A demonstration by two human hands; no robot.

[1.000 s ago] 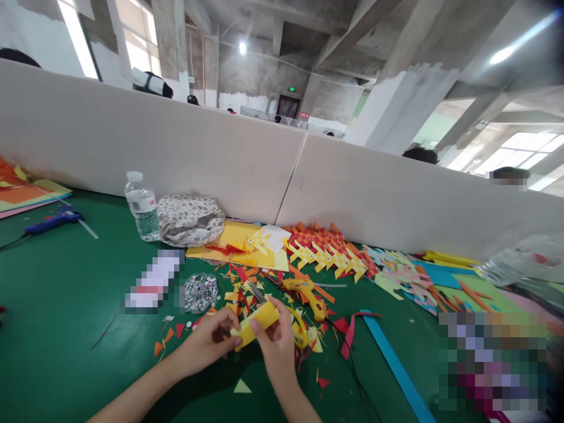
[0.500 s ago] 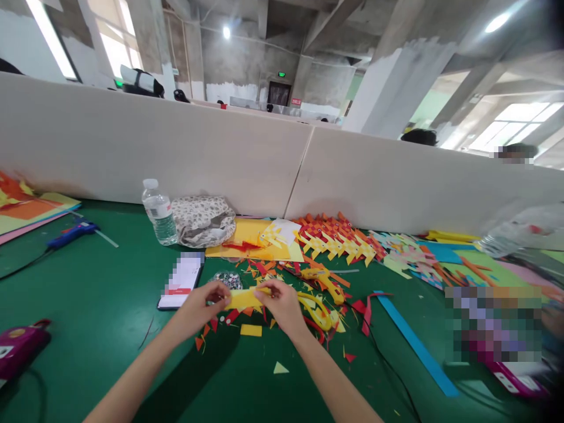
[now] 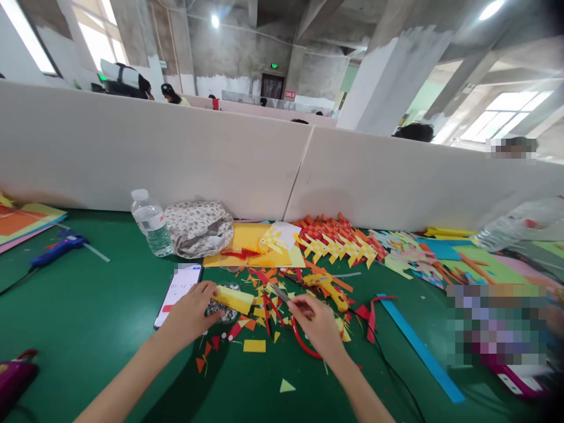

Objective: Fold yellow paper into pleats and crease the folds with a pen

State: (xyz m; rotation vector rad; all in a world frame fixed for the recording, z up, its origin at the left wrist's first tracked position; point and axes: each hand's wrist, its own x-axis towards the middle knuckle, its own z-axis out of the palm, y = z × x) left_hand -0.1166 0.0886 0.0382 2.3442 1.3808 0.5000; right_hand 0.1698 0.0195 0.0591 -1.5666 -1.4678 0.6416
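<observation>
My left hand (image 3: 200, 308) is closed on a piece of folded yellow paper (image 3: 235, 298), which it keeps above a round dish of small beads or buttons (image 3: 224, 316). Held in my right hand (image 3: 315, 320) is a pair of scissors (image 3: 278, 291); its grey blades point up and to the left, while the fingers hide its handles. Coloured paper scraps (image 3: 259, 320) lie between and below both hands. A red loop (image 3: 304, 343) shows beneath my right hand, perhaps a handle of another tool. One small yellow paper rectangle (image 3: 254, 346) rests nearer to me.
A phone (image 3: 180, 288) lies left of my left hand, with a water bottle (image 3: 152, 223) and patterned cloth (image 3: 200, 229) behind. A yellow glue gun (image 3: 328, 288) trails a cable. Woven paper fish (image 3: 339, 244) line the back by a white partition (image 3: 220, 158). A blue strip (image 3: 423, 349) lies right.
My right hand has let go of the yellow paper and picked up the scissors from the scraps. My left hand still holds the paper, now farther left. The view has shifted slightly.
</observation>
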